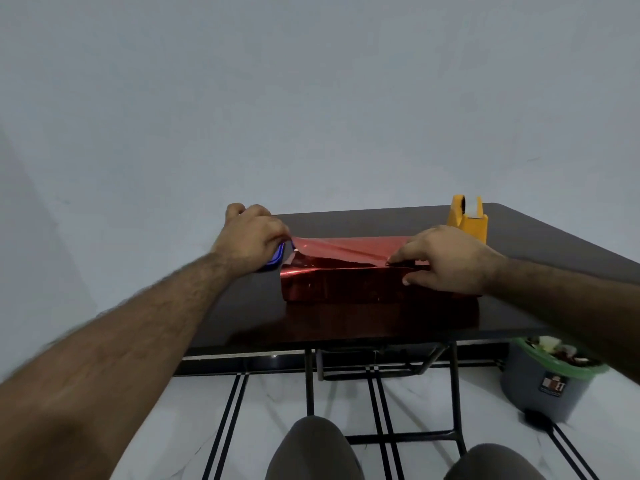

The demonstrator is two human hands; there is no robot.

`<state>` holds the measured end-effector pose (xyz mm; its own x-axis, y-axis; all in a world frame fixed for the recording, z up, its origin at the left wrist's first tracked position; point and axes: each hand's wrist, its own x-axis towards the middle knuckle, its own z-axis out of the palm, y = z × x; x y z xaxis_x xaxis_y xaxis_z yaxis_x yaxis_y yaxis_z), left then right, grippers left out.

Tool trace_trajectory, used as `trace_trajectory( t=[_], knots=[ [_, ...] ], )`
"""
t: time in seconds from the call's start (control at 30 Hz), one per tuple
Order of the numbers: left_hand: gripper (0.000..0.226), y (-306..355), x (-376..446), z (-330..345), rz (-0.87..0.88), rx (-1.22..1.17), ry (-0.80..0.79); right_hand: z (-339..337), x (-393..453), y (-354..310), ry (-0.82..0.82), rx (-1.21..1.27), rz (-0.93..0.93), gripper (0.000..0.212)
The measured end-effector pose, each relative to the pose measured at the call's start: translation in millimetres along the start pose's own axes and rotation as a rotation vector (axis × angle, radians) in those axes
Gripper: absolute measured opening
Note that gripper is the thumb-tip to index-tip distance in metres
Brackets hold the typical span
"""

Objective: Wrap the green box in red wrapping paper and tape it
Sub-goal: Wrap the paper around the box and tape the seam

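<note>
Shiny red wrapping paper (346, 249) covers the box (343, 285) in the middle of the dark table (242, 317); no green shows. A loose flap of paper lies over the top. My left hand (251, 237) pinches the flap's left corner above the box's left end. My right hand (446, 259) rests on the right end, fingers pressing the flap's edge down on top and thumb against the front face. A yellow tape dispenser (467, 218) stands behind my right hand.
A blue-edged object (273, 259) lies under my left hand, mostly hidden. The table's front edge runs just before the box. On the floor at the right stands a grey bin (550, 379) with a green liner. My knees show below.
</note>
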<state>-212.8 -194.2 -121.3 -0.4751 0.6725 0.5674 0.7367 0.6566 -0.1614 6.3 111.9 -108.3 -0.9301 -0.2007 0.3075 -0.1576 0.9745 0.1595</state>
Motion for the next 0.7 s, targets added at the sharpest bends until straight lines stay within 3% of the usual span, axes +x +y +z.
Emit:
trace_trajectory(
  t=[0.1, 0.17, 0.27, 0.33, 0.43, 0.7],
  knots=[
    [0.018, -12, -12, 4, -0.017, 0.055, 0.011, 1, -2, -3, 0.018, 0.018, 0.027, 0.046],
    [0.019, -5, -9, -1, -0.079, -0.014, 0.099, 2, -3, -6, 0.028, -0.001, 0.043, 0.045],
    [0.046, 35, 4, -17, 0.045, -0.279, 0.21, 5, -6, -13, 0.064, -0.019, 0.087, 0.044],
    [0.062, 74, 12, -24, 0.239, -0.37, 0.043, 7, -9, -17, 0.092, -0.013, 0.11, 0.043],
    [0.064, 121, 18, -15, 0.399, -0.144, -0.142, 8, -13, -20, 0.112, -0.018, 0.137, 0.039],
    [0.042, 135, 1, 15, 0.194, -0.014, 0.045, 28, -19, -20, 0.256, 0.005, 0.302, 0.026]
  ],
)
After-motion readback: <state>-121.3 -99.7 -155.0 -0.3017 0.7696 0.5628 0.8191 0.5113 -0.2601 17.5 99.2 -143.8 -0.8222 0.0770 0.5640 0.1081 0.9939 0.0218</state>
